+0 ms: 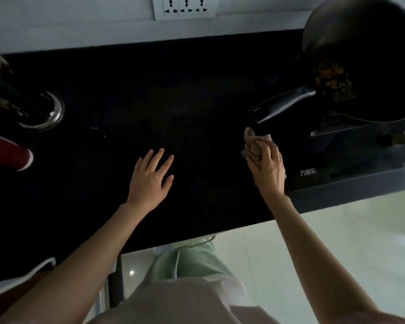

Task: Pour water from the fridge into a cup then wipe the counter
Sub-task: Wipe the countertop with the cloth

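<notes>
We press our right hand [268, 168] around a crumpled beige cloth [253, 147] on the black stone counter [150, 94], near its front edge below the black frying pan's [365, 59] handle. Our left hand [151, 177] rests flat mid-counter, fingers spread.

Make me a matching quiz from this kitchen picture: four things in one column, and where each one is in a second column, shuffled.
Things:
1. cloth
2. frying pan
3. wall socket
4. left hand

Places:
A. on the stove at the far right
B. flat on the dark counter, fingers spread
C. on the wall behind the counter
D. gripped in the right hand, just below the pan handle

Pairs: 1-D, 2-A, 3-C, 4-B
</notes>
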A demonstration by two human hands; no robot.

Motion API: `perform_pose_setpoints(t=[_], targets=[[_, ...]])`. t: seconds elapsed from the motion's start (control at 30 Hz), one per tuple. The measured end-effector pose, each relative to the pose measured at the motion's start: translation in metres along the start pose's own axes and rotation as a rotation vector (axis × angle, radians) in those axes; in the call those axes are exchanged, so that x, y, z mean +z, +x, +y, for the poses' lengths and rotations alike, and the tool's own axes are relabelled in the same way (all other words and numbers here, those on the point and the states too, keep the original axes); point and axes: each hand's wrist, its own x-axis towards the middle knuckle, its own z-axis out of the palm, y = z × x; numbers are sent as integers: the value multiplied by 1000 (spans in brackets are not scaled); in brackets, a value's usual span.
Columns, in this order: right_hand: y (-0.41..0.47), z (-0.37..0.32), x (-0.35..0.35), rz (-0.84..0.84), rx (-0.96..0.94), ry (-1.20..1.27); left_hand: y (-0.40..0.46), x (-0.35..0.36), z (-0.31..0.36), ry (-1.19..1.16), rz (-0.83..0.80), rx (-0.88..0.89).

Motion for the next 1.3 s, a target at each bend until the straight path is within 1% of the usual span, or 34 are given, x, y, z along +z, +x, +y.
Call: perform_pose_setpoints(t=[0.1,0.17,0.27,0.37,0.5,0.6,0.67,0.7,0.8,0.87,0.97,1.07,1.13,1.2,1.27,1.3], targets=[[39,-34,20,-12,-37,-5,0,0,0,4,4,-8],[45,-60,36,-20,-127,-29,0,0,1,12,-10,-13],[24,-78,51,-70,-286,-22,1,-1,1,19,-24,-16],[-7,-65,45,-94,-367,-43,0,-1,1,8,-31,-18],[-24,-26,22,-85,-315,-126,0,1,2,-22,-2,-22],[9,-3,15,-50,-169,-163,0,3,2,-24,13,-25],[43,-5,18,-23,-63,-101,0,3,2,-27,5,-30],[61,-11,23,-2,-58,-82,0,3,2,-28,0,-32],[100,-47,44,14,-139,-63,0,1,3,-17,-21,-44],[106,-79,60,-24,-207,-52,1,0,3,-8,-35,-50],[87,-108,75,-80,-367,-25,1,-2,3,4,-54,-54],[49,-97,72,-156,-485,33,0,-2,4,19,-46,-51],[28,-76,61,-174,-494,18,0,0,4,9,-32,-46],[26,-55,48,-144,-456,-23,0,2,3,-4,-21,-45],[48,-38,40,-94,-383,-66,0,3,2,-5,-15,-42],[66,-34,40,-83,-309,-72,0,3,2,-2,-15,-39]])
